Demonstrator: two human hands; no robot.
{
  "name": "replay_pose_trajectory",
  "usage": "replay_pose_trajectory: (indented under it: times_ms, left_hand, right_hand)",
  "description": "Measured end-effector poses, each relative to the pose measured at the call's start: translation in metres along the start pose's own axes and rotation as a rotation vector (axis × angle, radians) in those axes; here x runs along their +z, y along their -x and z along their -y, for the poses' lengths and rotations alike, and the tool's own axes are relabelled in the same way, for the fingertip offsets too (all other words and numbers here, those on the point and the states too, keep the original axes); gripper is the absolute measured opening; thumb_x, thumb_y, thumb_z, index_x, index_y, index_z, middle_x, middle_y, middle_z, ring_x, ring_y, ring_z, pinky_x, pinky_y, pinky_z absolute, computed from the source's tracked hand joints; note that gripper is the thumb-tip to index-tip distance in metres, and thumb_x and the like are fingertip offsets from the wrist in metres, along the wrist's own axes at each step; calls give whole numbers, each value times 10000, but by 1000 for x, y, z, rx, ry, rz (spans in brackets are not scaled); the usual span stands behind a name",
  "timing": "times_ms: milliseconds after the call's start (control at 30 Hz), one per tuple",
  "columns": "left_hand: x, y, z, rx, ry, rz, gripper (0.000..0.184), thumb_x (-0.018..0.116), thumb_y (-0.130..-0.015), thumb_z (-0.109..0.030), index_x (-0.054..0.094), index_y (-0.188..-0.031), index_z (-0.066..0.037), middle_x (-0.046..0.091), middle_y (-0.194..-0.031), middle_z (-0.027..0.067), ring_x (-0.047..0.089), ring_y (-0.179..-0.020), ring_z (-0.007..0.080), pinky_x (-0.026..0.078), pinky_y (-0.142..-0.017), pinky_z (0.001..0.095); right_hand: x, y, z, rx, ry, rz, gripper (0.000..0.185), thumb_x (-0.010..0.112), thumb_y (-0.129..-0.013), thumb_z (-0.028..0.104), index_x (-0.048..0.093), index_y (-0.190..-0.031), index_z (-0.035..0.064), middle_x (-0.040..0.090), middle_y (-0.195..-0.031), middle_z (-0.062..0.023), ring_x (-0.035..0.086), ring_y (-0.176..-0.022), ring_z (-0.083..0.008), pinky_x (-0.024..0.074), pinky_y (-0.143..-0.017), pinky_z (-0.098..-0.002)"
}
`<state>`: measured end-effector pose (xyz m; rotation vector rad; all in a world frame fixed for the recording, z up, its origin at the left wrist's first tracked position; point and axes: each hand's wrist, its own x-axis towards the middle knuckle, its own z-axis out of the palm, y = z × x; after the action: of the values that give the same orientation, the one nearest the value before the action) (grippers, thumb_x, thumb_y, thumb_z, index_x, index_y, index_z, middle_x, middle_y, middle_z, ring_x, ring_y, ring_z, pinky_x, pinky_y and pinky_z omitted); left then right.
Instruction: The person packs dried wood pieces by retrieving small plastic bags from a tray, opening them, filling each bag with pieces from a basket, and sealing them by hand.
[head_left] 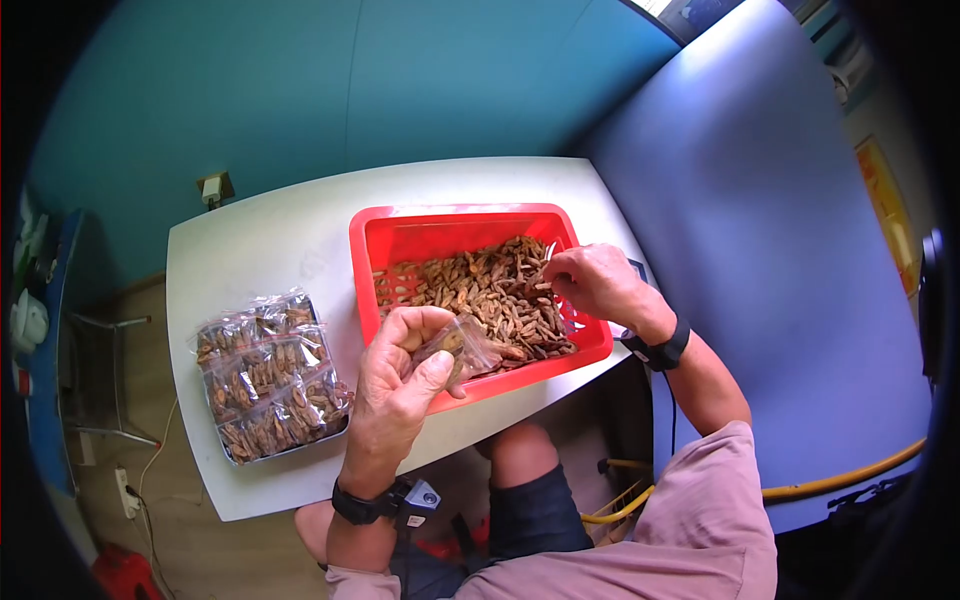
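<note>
My left hand (400, 385) grips a small clear zip bag (455, 350), its thumb pressed on the front. A few brown dried pieces show inside the bag, which is tilted over the near edge of a red plastic basket (375, 222). Long, wrinkled dried pieces (485, 290), like roots or pods, lie heaped in that basket. Above its right side is my right hand (597, 285), the fingers pinched together close to the heap. What those fingertips hold, if anything, cannot be made out.
Left of the basket, a tray (290, 452) carries several filled clear bags (270, 365) in rows. Everything stands on a white table (255, 225). A teal wall (250, 90) lies behind, and a blue-grey panel (740, 220) borders the right. A dark flat object (637, 268) sits beyond my right wrist.
</note>
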<state>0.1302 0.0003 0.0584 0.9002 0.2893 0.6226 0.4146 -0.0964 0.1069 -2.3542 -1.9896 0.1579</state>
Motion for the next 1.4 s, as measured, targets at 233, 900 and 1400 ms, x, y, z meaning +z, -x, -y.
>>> replay_pose_trajectory:
  times_ms: [233,900,1400]
  left_hand:
    - [-1,-4,4,-11,22,-18,329,601,-934,-82,507,-1237,0,615,-1070,98,643,-818,149,555,-726,296]
    - [-1,-5,4,-16,6,-4,328,597,-949,-81,497,-1250,4,619,-1053,96,639,-858,144,554,-754,299]
    - [2,-4,1,-67,-84,37,333,540,-961,-33,478,-1286,10,580,-1146,97,606,-929,129,540,-809,287]
  right_hand:
    - [21,-13,-5,-72,212,233,132,632,-809,102,717,-911,99,700,-837,-108,679,-789,-318,520,-662,-437]
    - [17,-13,-7,-189,90,109,119,680,-840,118,602,-841,28,640,-876,-160,650,-740,-348,499,-633,-431]
    - [-28,9,81,-154,-919,21,115,757,-859,46,655,-899,10,651,-753,-50,624,-669,-123,494,-593,-282]
